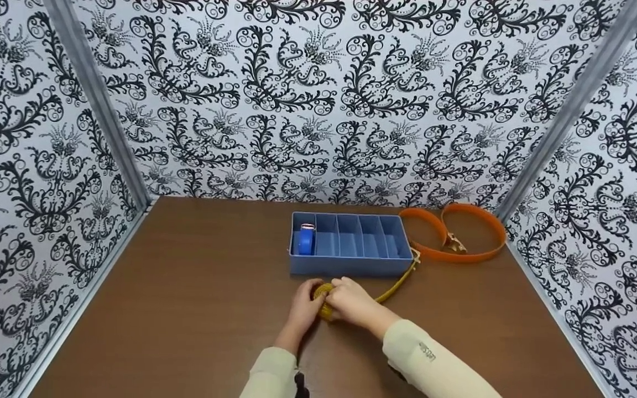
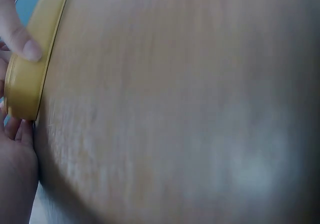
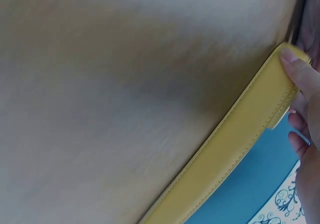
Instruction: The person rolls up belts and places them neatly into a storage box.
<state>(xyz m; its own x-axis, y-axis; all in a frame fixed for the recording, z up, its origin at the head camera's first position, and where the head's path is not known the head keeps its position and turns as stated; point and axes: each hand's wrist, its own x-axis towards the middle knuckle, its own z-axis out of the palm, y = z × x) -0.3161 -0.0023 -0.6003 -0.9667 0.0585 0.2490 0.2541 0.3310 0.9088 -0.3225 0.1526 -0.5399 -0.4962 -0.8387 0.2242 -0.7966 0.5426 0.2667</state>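
Note:
A yellow belt (image 1: 393,289) is partly wound into a coil near the front of the box, its loose end running right to a metal buckle (image 1: 416,258) by the box's corner. My left hand (image 1: 303,307) holds the coil from its left side. From the right, my right hand (image 1: 353,303) grips the same coil. In the right wrist view, a thumb presses the stitched yellow strap (image 3: 235,129) beside the roll. The left wrist view shows the outer turn of the roll (image 2: 27,86) between fingers. Fingertips behind the coil are partly hidden.
A grey-blue box (image 1: 351,266) with several compartments stands behind the hands. A rolled blue belt (image 1: 306,241) sits in its leftmost compartment. To the box's right lies a looped orange belt (image 1: 462,257) with a metal buckle. Patterned walls (image 1: 318,138) enclose the brown table (image 1: 202,293).

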